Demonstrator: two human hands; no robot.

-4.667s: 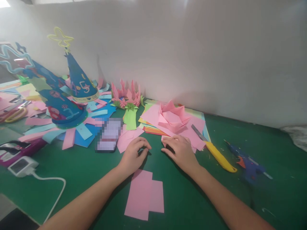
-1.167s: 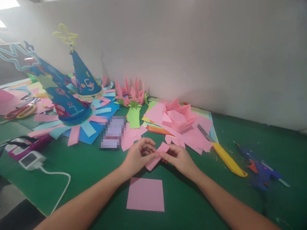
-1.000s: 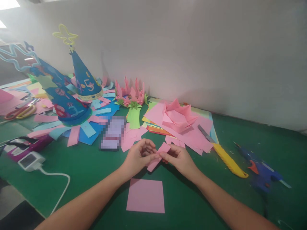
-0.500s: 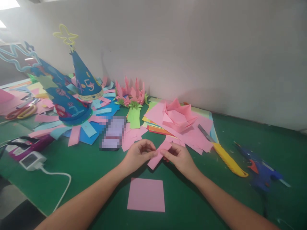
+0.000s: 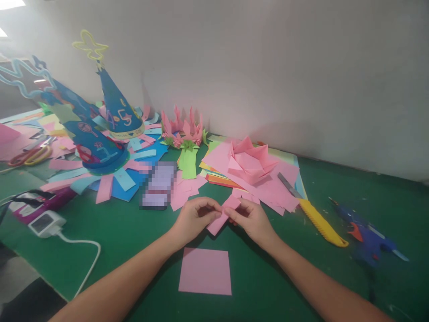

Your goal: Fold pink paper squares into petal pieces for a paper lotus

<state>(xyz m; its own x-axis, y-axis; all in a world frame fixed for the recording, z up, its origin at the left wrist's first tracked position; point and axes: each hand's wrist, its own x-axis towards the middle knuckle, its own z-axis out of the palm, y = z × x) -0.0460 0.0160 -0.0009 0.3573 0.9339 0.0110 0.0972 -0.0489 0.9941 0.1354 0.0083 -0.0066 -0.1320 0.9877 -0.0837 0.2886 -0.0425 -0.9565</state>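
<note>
A narrow folded strip of pink paper point(image 5: 217, 225) is held slantwise above the green table point(image 5: 140, 268). My left hand point(image 5: 197, 218) pinches its left side between thumb and fingers. On the other side, my right hand point(image 5: 250, 218) grips the strip with the thumb on top; its remaining fingers are partly hidden behind the paper. Just below the hands lies a flat pink paper rectangle point(image 5: 205, 271). Beyond them, a folded pink paper flower point(image 5: 250, 161) rests on a stack of coloured paper point(image 5: 219, 180).
To the right lie a yellow utility knife point(image 5: 321, 222), its blade out, and a blue glue gun point(image 5: 365, 235). Blue cone hats point(image 5: 122, 109), a pink paper crown point(image 5: 182, 129), a blurred-out phone point(image 5: 157, 185), a white plug point(image 5: 47, 223) with its cable and scissors point(image 5: 36, 155) occupy the left.
Both hands keep their pinch on the pink paper strip in almost the same place. The whole view has shifted very slightly.
</note>
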